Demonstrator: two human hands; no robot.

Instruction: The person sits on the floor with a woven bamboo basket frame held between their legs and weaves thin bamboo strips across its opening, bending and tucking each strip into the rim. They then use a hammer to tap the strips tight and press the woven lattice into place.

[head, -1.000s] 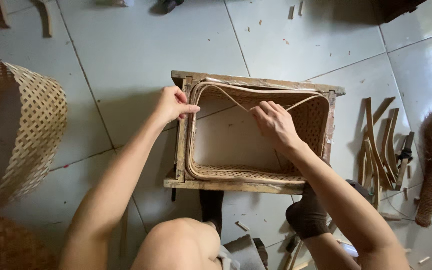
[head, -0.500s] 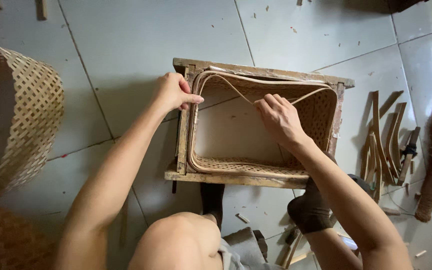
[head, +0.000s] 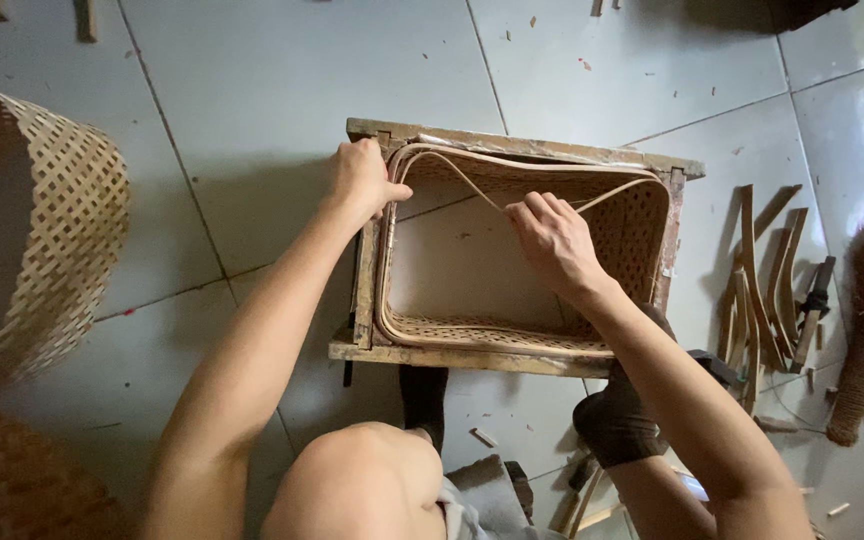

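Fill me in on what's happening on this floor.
A person sitting on the tiled floor works on a rectangular woven basket set inside a wooden frame. The left hand grips the frame's far left corner. The right hand pinches a thin bamboo strip that bows inward from the basket's rim. A round woven basket lies at the left, and cut bamboo pieces lie at the right.

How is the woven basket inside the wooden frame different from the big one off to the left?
The basket in the frame is rectangular, sits mouth-up and is gripped by both hands; the round basket lies tipped on its side, untouched. The framed one has a finer weave; the round one's lattice is more open. Both are tan woven strips.
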